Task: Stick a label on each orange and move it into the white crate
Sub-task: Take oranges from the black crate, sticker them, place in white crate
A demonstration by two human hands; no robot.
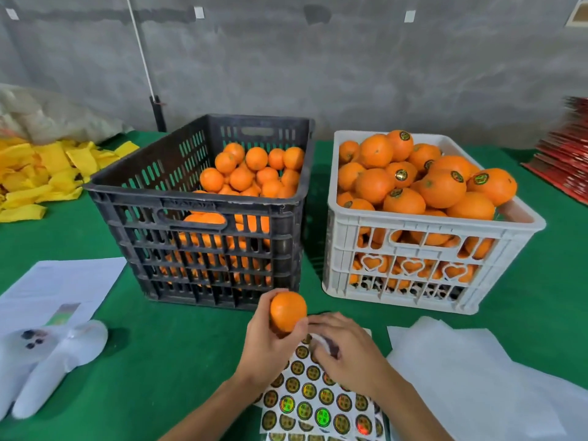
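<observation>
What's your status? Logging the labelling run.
Left hand grips an orange. Right hand picking at the sticker sheet. White crate heaped full. Nothing in the way.

Surface [165,351]: covered in green cloth.
Yellow sleeves [44,173]: loose heap at the far left.
Printed papers [60,288]: flat at the near left.
White gloves [47,361]: lying just below the papers, overlapping them.
White foam sheets [477,370]: stacked at the near right.
Red stack [566,160]: at the far right edge.
Wall [318,65]: grey concrete behind.
Pole [158,113]: dark base, leaning on the wall.
</observation>
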